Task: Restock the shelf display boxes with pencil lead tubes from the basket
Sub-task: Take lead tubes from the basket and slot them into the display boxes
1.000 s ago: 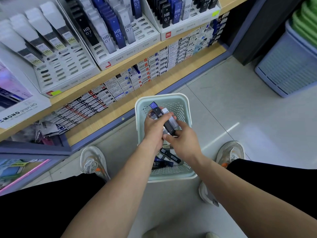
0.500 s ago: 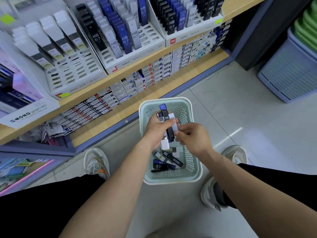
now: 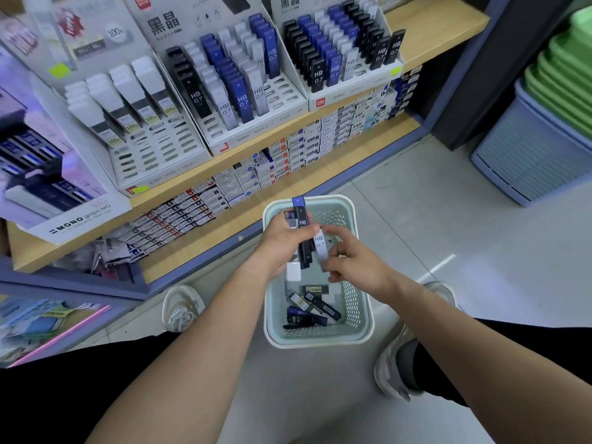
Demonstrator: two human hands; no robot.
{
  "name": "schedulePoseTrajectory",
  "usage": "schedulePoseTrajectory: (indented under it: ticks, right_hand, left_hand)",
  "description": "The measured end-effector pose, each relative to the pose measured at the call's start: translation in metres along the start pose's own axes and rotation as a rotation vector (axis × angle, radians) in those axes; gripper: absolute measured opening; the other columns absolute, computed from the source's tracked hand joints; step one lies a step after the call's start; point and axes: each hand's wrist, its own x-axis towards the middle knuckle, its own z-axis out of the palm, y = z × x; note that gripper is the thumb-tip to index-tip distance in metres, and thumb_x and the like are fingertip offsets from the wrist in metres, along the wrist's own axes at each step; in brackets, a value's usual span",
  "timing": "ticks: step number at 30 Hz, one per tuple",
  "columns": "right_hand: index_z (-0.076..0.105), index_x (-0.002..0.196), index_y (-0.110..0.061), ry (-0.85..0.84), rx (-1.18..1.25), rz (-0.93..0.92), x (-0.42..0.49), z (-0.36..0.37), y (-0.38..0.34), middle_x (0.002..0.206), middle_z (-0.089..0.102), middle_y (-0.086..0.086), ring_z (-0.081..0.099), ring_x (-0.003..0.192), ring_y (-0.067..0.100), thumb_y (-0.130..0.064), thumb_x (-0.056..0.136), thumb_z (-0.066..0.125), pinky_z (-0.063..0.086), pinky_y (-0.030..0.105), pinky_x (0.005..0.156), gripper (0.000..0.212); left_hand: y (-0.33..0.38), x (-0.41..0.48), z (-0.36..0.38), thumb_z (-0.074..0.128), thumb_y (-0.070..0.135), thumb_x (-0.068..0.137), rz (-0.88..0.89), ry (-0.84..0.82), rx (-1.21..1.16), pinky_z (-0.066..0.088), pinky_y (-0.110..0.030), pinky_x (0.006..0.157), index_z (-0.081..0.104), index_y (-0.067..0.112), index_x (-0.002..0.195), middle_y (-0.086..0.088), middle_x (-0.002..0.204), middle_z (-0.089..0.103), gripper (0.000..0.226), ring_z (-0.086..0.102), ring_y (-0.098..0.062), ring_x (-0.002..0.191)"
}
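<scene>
A pale green basket [image 3: 363,318] stands on the floor between my feet, with several dark and white lead tubes [image 3: 307,310] loose in its bottom. Above it my left hand [image 3: 282,243] grips a bunch of tubes, a black one with a blue cap [image 3: 301,219] sticking up. My right hand [image 3: 349,264] pinches a white HB 0.7 tube [image 3: 320,246] next to that bunch. On the wooden shelf stand three display boxes: one with white tubes [image 3: 153,155], one with black, blue and grey tubes [image 3: 256,129], one with black and blue tubes [image 3: 352,91].
Rows of small cartons [image 3: 288,158] fill the lower shelf [image 3: 205,248]. A MONO display [image 3: 64,216] sits at the left. Stacked blue and green bins [image 3: 538,155] stand at the right on the tiled floor [image 3: 448,219]. My shoes [image 3: 181,307] flank the basket.
Both hands rose slightly above the basket. My right hand shifted from the bunch to pinching the white tube beside it. The camera tilted up, showing more of the display boxes.
</scene>
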Motion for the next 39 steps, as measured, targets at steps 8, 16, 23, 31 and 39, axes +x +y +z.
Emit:
schedulePoseTrajectory:
  ticks: [8,16,23,31,39]
  right_hand:
    - [0.051,0.106,-0.022,0.138,-0.217,-0.193,-0.014,-0.012,-0.04,0.073,0.067,0.008,0.063,0.061,0.021,-0.023,0.1,0.058,0.058,0.05,0.074,0.01]
    - [0.058,0.116,-0.02,0.183,-0.333,-0.287,-0.039,-0.062,-0.121,0.094,0.059,0.008,0.07,0.077,0.029,-0.012,0.097,0.062,0.062,0.036,0.065,0.021]
    - [0.068,0.105,-0.029,0.38,-0.52,-0.438,-0.027,-0.121,-0.202,0.085,0.068,-0.006,0.068,0.069,0.019,-0.024,0.095,0.066,0.059,0.036,0.066,0.012]
    - [0.072,0.115,-0.017,0.79,-0.59,-0.597,0.042,-0.175,-0.254,0.102,0.068,-0.006,0.062,0.086,0.011,-0.019,0.098,0.062,0.046,0.023,0.079,0.02]
    - [0.071,0.102,-0.013,0.784,-0.687,-0.575,0.125,-0.203,-0.257,0.09,0.064,-0.006,0.061,0.085,0.013,-0.014,0.093,0.068,0.047,0.026,0.083,0.01]
  left_hand:
    - [0.055,-0.035,0.001,0.074,0.011,0.089,0.081,-0.056,0.144,0.048,-0.012,0.049,0.061,0.013,0.114,0.002,0.094,0.065,0.028,0.063,-0.009,0.079]
    - [0.129,-0.073,-0.004,0.075,0.014,0.089,0.172,-0.093,0.202,0.06,-0.051,0.086,0.057,0.014,0.119,-0.009,0.092,0.075,0.034,0.076,-0.025,0.086]
    - [0.189,-0.1,-0.029,0.073,0.021,0.091,0.228,-0.12,0.274,0.055,-0.032,0.068,0.053,0.025,0.117,-0.008,0.085,0.078,0.032,0.074,-0.016,0.074]
    - [0.219,-0.074,-0.032,0.071,0.014,0.093,0.322,-0.061,0.271,0.053,-0.017,0.053,0.053,0.021,0.113,-0.011,0.082,0.076,0.028,0.073,-0.018,0.073]
    - [0.233,-0.021,-0.03,0.071,0.015,0.092,0.334,-0.016,0.236,0.055,-0.025,0.056,0.054,0.022,0.111,-0.009,0.079,0.075,0.027,0.074,-0.027,0.085]
